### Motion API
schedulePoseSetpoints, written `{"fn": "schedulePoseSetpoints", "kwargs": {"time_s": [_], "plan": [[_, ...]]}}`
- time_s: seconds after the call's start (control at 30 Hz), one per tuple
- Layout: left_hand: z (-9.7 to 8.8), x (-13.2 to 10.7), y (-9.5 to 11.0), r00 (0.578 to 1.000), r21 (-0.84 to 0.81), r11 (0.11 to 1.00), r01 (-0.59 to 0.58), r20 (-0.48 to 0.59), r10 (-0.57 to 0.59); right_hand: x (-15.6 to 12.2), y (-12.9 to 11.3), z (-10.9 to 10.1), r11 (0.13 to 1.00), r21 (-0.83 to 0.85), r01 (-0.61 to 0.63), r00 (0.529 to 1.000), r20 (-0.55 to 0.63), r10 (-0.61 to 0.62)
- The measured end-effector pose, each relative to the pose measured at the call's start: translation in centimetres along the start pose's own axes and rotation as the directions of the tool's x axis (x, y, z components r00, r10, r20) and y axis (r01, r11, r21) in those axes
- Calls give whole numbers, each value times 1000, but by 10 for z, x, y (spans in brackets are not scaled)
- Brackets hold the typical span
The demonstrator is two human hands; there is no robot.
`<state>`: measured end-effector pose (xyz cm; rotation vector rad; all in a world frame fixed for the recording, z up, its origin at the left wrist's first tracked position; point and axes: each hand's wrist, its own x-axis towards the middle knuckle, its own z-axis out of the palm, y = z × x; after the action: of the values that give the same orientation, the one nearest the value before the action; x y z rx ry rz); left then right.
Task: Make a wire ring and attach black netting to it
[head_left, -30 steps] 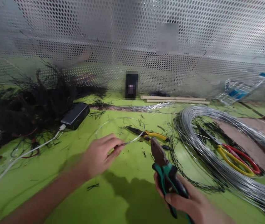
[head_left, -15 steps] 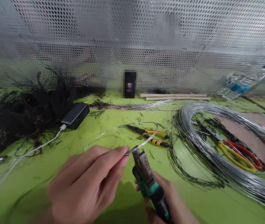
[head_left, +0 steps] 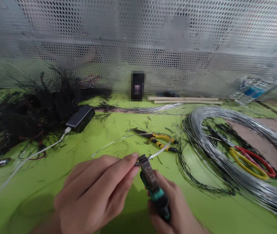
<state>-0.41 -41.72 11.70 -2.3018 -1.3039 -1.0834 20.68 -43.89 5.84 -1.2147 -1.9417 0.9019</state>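
My left hand pinches the end of a thin silver wire between thumb and fingertips. From there the wire curves away in a loop over the green table. My right hand is wrapped around the green-and-black handles of a pair of pliers. Right beside my left fingertips, the plier jaws meet the wire; they look closed on it. Just behind, needle-nose pliers with yellow-and-black handles lie on the table, partly crossed by the wire loop.
At right lies a large wire coil, with red-and-yellow-handled scissors inside it. A black tangled heap and a grey power bank with a white cable sit at left. Sticks and a plastic bottle lie by the perforated metal screen.
The plier jaws have closed up around the wire, and the handles have come together in my right hand. The view has shifted slightly, with both hands a little farther right.
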Motion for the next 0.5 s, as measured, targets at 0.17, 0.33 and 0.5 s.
{"fn": "schedulePoseSetpoints", "kwargs": {"time_s": [0.17, 0.33, 0.5], "plan": [[2, 9, 0, 995, -38, 999, 31, -92, -34, 17, -7, -1, 996, 15, 84, 994, -67, -83], [2, 32, -3, 998, -259, 963, 67, 37, -59, 33, 3, 8, 974, 226, -31, 998, -52, 44], [5, 38, -1, 981, -308, 942, 137, 176, -85, 36, 13, 23, 917, 373, -143, 989, 14, 149]]}}
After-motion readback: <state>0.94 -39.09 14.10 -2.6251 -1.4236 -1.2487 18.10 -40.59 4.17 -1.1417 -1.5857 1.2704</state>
